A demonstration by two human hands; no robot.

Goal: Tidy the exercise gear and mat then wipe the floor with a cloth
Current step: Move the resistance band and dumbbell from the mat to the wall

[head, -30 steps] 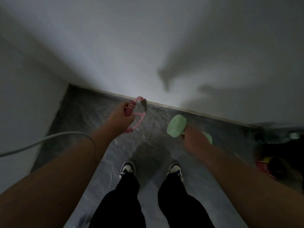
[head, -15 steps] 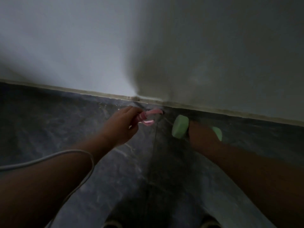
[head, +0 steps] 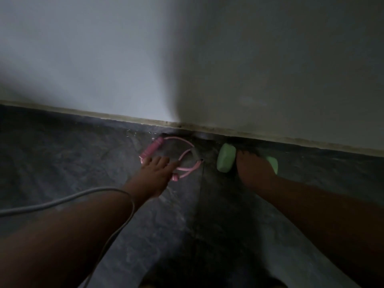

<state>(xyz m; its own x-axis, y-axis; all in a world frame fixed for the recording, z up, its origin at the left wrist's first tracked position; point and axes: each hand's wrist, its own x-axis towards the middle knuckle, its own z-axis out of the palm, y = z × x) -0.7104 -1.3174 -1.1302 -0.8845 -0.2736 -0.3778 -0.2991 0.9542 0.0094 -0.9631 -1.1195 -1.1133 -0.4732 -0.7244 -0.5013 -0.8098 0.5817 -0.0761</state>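
Note:
A pink skipping rope [head: 180, 154] lies coiled on the dark floor close to the wall, one pink handle [head: 152, 149] pointing up-left. My left hand [head: 156, 172] hovers over the rope's near side with fingers spread and relaxed; it holds nothing. A light green dumbbell [head: 226, 161] sits low by the skirting to the right. My right hand [head: 252, 170] grips its middle bar, with one green end on each side of the hand.
A white wall [head: 124, 59] with a pale skirting strip [head: 291, 139] stands directly ahead. The floor [head: 62, 154] is dark grey marbled stone. A grey cable [head: 62, 201] loops across my left forearm.
My left hand has let go of the pink rope, which now lies on the floor by the wall. My right hand has lowered the green dumbbell toward the skirting.

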